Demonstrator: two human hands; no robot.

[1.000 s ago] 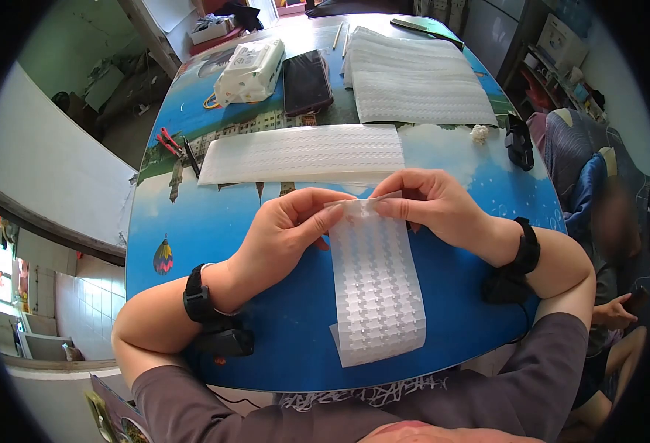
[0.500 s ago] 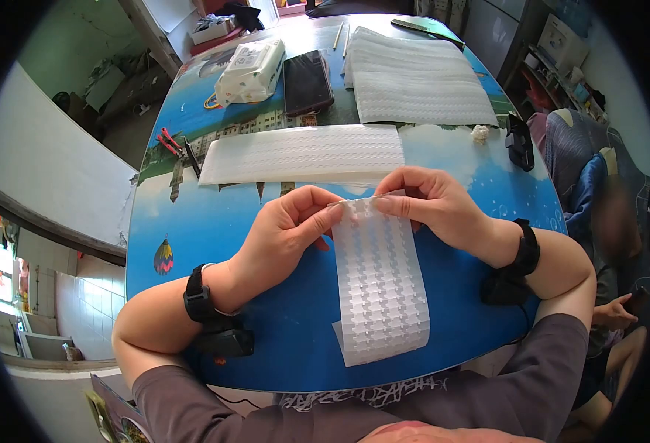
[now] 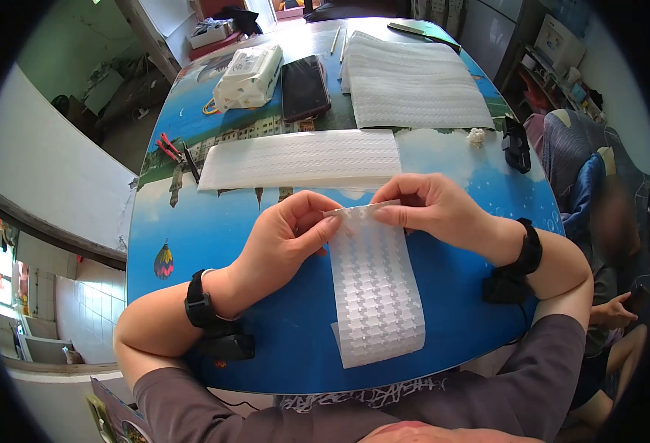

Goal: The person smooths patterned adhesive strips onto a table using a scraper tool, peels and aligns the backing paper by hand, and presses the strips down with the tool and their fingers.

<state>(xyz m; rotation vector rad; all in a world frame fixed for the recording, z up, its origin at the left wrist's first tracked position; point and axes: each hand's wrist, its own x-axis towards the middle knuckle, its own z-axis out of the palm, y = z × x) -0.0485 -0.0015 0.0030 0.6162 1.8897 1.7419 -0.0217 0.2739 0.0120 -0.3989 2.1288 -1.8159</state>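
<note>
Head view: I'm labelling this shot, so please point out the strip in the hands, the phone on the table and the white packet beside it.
Strip (image 3: 376, 289): head view, on its patterned middle.
Phone (image 3: 305, 88): head view, middle of its dark face.
Packet (image 3: 249, 78): head view, near its visible middle.

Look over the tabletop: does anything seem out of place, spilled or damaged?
One small oddity: a crumpled white lump lies loose near the white sheets, perhaps a stray scrap among flat, orderly pieces. I see no spill or obvious damage.
</note>
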